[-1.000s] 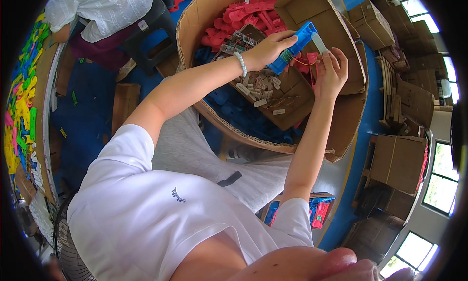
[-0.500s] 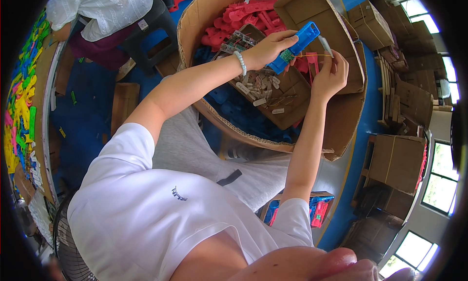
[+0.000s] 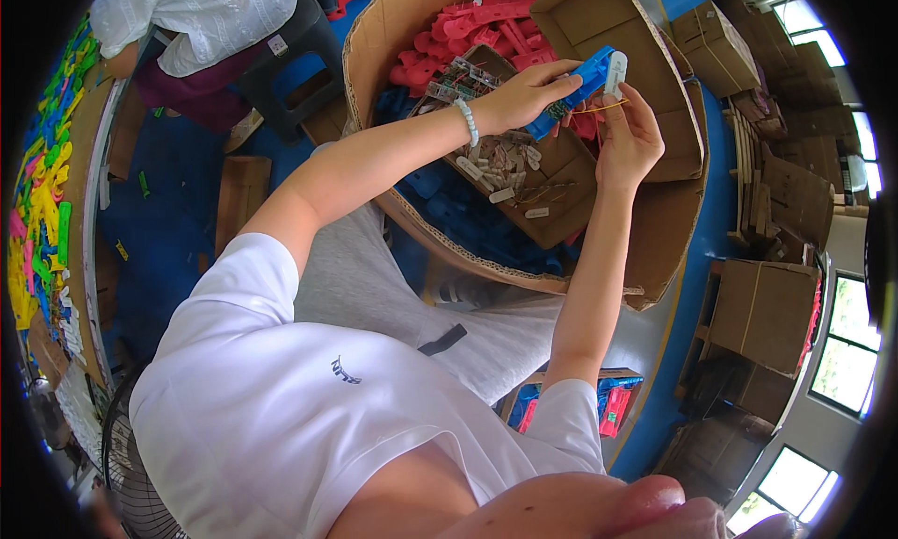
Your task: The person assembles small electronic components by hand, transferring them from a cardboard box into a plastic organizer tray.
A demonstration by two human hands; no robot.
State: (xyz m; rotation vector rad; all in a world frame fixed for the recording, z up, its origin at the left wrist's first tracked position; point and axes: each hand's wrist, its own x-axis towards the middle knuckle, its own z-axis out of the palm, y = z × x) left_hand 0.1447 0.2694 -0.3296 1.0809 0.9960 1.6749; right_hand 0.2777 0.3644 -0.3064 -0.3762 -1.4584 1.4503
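Note:
My left hand (image 3: 526, 98) is closed on a long blue plastic casing (image 3: 587, 83), thumb on top. A small green circuit board (image 3: 556, 112) shows inside it, partly hidden by my fingers. My right hand (image 3: 632, 139) pinches a white, round-ended flat piece (image 3: 615, 72) at its lower end. That piece stands up along the right side of the casing; I cannot tell whether they touch. A thin yellow wire (image 3: 610, 105) runs between the casing and my right fingers. Below both hands, a small cardboard box (image 3: 572, 207) contains several white pieces (image 3: 501, 195) with wires.
Around that box is a large cardboard carton (image 3: 440, 244) with red plastic parts (image 3: 482, 20) and blue parts (image 3: 444, 207). Another cardboard box (image 3: 599, 25) leans at its right. A grey stool (image 3: 297, 67) stands left, near a table edge (image 3: 94, 193) and colourful parts (image 3: 42, 230).
My right hand has turned the white piece broad side up and brought it beside the blue casing. My left hand has tilted the casing and shifted slightly right.

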